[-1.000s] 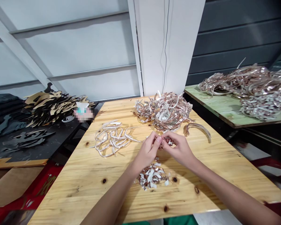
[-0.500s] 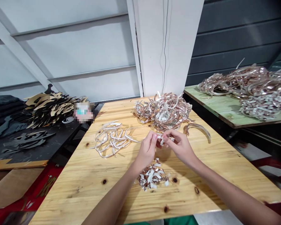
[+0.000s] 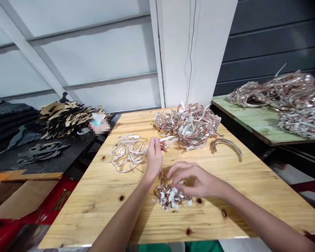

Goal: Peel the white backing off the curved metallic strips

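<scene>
My left hand [image 3: 154,156] is closed in a pinch on a pale curved strip [image 3: 168,139] and holds it above the wooden table [image 3: 252,182], between a spread of pale strips [image 3: 127,153] and a big tangle of rose-gold strips [image 3: 189,123]. My right hand [image 3: 193,179] hovers low over a small heap of shiny scraps [image 3: 169,196] near the table's front. Its fingers are curled downward and partly apart; I cannot see anything in them.
One curved strip [image 3: 227,144] lies alone right of the tangle. A green table [image 3: 254,120] at the right carries a large pile of similar strips [image 3: 291,98]. A dark bench [image 3: 42,157] at the left holds black and tan cut-outs. A white pillar [image 3: 191,49] stands behind.
Both hands were together on one piece at the table's middle. They have parted: the left moved up and left with a pale strip, the right dropped toward the scrap heap.
</scene>
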`<control>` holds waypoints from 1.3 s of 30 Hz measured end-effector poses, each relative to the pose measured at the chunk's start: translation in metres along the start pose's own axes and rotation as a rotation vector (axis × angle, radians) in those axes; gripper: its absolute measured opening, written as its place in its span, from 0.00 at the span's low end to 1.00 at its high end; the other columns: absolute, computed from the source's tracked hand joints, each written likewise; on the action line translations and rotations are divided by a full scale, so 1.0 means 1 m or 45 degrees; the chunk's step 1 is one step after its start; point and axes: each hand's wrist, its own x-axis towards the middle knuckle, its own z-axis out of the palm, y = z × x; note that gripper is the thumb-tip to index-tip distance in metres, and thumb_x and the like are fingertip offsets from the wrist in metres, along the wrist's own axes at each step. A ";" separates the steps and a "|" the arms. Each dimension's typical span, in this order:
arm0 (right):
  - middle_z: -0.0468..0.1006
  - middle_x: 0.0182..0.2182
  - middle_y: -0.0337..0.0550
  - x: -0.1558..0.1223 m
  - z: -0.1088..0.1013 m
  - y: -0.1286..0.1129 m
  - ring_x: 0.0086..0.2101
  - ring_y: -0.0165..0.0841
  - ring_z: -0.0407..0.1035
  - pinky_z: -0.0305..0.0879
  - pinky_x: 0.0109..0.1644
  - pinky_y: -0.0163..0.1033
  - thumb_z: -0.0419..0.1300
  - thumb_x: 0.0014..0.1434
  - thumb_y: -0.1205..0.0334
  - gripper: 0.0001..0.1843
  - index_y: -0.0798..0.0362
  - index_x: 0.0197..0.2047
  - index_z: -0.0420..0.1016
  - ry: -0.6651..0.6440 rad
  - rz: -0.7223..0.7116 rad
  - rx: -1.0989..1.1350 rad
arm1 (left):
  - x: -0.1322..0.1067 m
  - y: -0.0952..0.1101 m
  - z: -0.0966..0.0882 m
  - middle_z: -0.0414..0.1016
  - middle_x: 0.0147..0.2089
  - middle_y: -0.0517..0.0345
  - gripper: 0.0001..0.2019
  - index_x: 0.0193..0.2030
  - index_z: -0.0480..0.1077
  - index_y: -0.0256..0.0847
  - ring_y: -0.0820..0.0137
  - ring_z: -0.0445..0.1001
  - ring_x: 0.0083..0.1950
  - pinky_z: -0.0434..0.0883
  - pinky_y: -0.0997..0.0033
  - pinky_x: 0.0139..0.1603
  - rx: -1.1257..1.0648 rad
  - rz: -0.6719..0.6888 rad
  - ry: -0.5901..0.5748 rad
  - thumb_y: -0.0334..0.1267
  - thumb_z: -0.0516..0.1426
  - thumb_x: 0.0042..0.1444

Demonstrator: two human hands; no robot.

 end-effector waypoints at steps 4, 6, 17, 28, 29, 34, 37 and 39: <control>0.83 0.52 0.44 -0.003 0.003 0.001 0.50 0.40 0.77 0.67 0.59 0.45 0.63 0.57 0.73 0.18 0.45 0.47 0.86 -0.317 -0.052 -0.077 | 0.010 -0.005 -0.012 0.72 0.36 0.60 0.16 0.36 0.62 0.43 0.73 0.70 0.30 0.67 0.71 0.38 0.152 0.068 0.197 0.49 0.47 0.72; 0.82 0.54 0.44 -0.004 0.000 0.002 0.51 0.40 0.77 0.68 0.59 0.45 0.62 0.58 0.73 0.22 0.44 0.52 0.84 -0.332 -0.042 -0.067 | 0.012 -0.005 -0.016 0.72 0.36 0.60 0.15 0.37 0.62 0.43 0.73 0.71 0.31 0.67 0.71 0.40 0.238 0.092 0.258 0.48 0.47 0.73; 0.77 0.54 0.49 -0.003 -0.002 0.001 0.54 0.38 0.71 0.66 0.59 0.44 0.64 0.65 0.61 0.09 0.50 0.49 0.76 -0.211 0.113 0.008 | 0.029 -0.013 -0.041 0.71 0.36 0.59 0.12 0.39 0.60 0.44 0.68 0.70 0.34 0.66 0.67 0.44 0.509 0.183 0.660 0.44 0.44 0.74; 0.79 0.54 0.47 -0.005 -0.005 0.012 0.51 0.39 0.74 0.64 0.60 0.46 0.64 0.62 0.67 0.09 0.48 0.43 0.85 -0.259 0.015 -0.047 | 0.039 -0.031 -0.053 0.72 0.40 0.55 0.14 0.40 0.60 0.44 0.67 0.72 0.40 0.68 0.63 0.49 0.440 0.096 0.847 0.47 0.42 0.74; 0.79 0.55 0.47 -0.005 -0.006 0.012 0.51 0.39 0.74 0.65 0.60 0.46 0.64 0.61 0.70 0.11 0.48 0.44 0.86 -0.262 0.005 -0.034 | 0.041 -0.032 -0.054 0.72 0.42 0.54 0.14 0.41 0.60 0.44 0.67 0.72 0.41 0.68 0.63 0.50 0.390 0.075 0.893 0.48 0.42 0.74; 0.79 0.51 0.48 -0.002 -0.009 0.009 0.49 0.39 0.75 0.67 0.56 0.45 0.61 0.61 0.72 0.11 0.51 0.41 0.82 -0.083 0.098 0.054 | 0.048 -0.039 -0.061 0.67 0.62 0.41 0.14 0.55 0.60 0.41 0.62 0.69 0.62 0.66 0.60 0.63 0.271 0.073 1.038 0.46 0.45 0.72; 0.80 0.46 0.46 0.000 -0.011 0.007 0.48 0.39 0.74 0.67 0.54 0.45 0.60 0.57 0.75 0.10 0.51 0.38 0.77 0.150 0.144 0.058 | 0.048 -0.038 -0.063 0.61 0.67 0.39 0.16 0.61 0.59 0.40 0.61 0.65 0.67 0.61 0.59 0.69 0.335 0.028 1.076 0.42 0.49 0.70; 0.79 0.43 0.44 0.001 -0.012 0.007 0.45 0.39 0.74 0.67 0.52 0.44 0.59 0.53 0.77 0.11 0.51 0.34 0.74 0.212 0.124 0.052 | 0.046 -0.034 -0.062 0.59 0.68 0.38 0.19 0.64 0.58 0.40 0.60 0.64 0.68 0.60 0.57 0.70 0.420 0.040 1.065 0.38 0.52 0.68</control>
